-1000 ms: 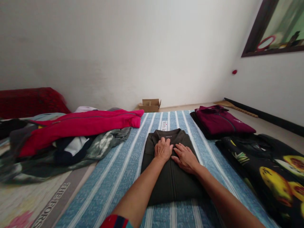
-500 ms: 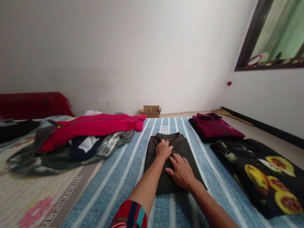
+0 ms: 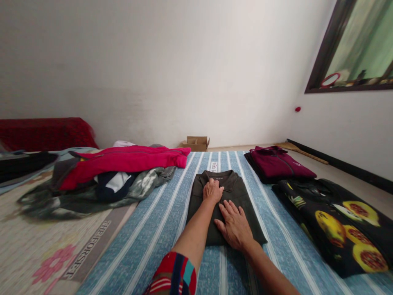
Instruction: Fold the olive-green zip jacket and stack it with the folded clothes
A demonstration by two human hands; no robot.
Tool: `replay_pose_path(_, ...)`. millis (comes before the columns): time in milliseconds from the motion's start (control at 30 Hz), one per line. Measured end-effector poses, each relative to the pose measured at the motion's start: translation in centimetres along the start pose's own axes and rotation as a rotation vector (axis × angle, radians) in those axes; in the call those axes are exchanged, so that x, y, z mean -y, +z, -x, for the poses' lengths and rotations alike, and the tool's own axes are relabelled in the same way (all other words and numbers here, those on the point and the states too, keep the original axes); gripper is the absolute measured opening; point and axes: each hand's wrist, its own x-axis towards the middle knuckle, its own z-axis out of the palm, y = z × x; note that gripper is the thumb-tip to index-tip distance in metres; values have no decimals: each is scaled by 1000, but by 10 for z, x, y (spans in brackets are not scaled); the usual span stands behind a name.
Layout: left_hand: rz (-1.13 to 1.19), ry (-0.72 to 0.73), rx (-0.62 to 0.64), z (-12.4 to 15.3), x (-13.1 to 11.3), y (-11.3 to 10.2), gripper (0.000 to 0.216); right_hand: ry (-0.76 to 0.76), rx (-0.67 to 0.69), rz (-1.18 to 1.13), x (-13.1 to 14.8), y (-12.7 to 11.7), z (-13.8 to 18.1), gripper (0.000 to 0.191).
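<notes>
A dark grey-green collared shirt (image 3: 196,205) lies folded into a flat rectangle in front of me, its collar at the far end. My left hand (image 3: 213,190) is on its front just below the collar, with the fingers bent and drawn together on the fabric at the placket; the fingertips are partly hidden. Lower down and to the right, my right hand (image 3: 235,226) rests palm down on the shirt, fingers stretched out and slightly apart.
Under the shirt spreads a blue striped sheet (image 3: 153,233). To the left lies a loose heap with a pink jacket (image 3: 138,159) on top. On the right are a folded maroon garment (image 3: 276,164) and a black fruit-print garment (image 3: 334,229). A cardboard box (image 3: 197,143) stands by the wall.
Both hands stay almost in place on the shirt. The view has shifted slightly, and the clothes heap on the left appears a little further right.
</notes>
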Motion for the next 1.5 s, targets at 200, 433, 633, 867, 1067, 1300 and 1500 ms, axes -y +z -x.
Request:
replay_pose_path(200, -1, 1, -28, -2, 2, 4, 28, 15, 6, 21, 1, 0, 0, 61)
replay_pose_path(433, -12, 14, -41, -3, 2, 4, 28, 13, -1, 11, 1, 1, 1, 61)
replay_pose_path(633, -13, 26, -38, -8, 3, 2, 29, 5, -37, -22, 2, -2, -2, 60)
replay_pose_path(867, -15, 40, -43, -10, 3, 0, 28, 3, -66, -26, 2, -3, -2, 60)
replay_pose_path(1067, 0, 28, -37, -8, 3, 2, 28, 1, -55, -18, 1, -2, -2, 59)
replay_pose_path(1300, 3, 22, -45, -6, 1, 2, 28, -1, -40, 0, -1, 0, -1, 60)
replay_pose_path(1500, 16, 15, -5, -8, -1, 2, 30, 6, -28, -4, -1, -4, -1, 61)
